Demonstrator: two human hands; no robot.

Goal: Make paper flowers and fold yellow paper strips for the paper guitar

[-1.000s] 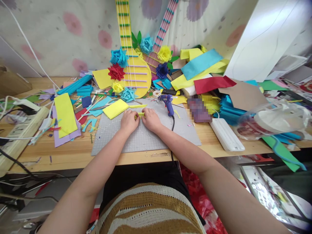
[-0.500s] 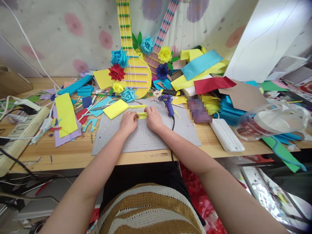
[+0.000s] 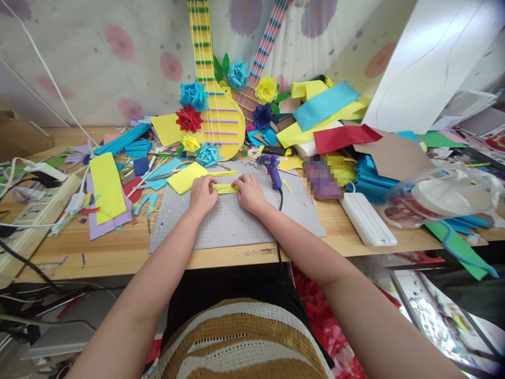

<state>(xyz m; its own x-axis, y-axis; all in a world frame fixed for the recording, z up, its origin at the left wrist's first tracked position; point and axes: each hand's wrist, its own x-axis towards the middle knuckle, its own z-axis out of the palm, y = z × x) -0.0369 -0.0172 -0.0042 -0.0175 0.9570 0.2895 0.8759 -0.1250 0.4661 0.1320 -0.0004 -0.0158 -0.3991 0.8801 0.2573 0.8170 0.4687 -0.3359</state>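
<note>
A narrow yellow paper strip [image 3: 226, 189] lies on the grey cutting mat [image 3: 221, 229]. My left hand [image 3: 204, 196] has its curled fingers closed on the strip's left end. At the other end, my right hand [image 3: 250, 192] grips it with bent fingers; its fingertips are partly hidden. Behind my left hand rests a folded yellow paper [image 3: 185, 177], and another thin yellow strip sticks out to its right. A blue glue gun [image 3: 271, 169] stands on the mat right of my right hand, its black cord running toward me.
A yellow paper guitar [image 3: 224, 121] with paper flowers leans at the back, a pink one behind it. Coloured paper [image 3: 327, 105] is heaped at right, near a white power bank-like box [image 3: 367, 218]. Scissors [image 3: 169, 171] and scraps lie left; a power strip [image 3: 35, 221] stands far left.
My left hand has shifted slightly left along the yellow strip, and more of the strip shows between my hands. My right hand stays nearly in place.
</note>
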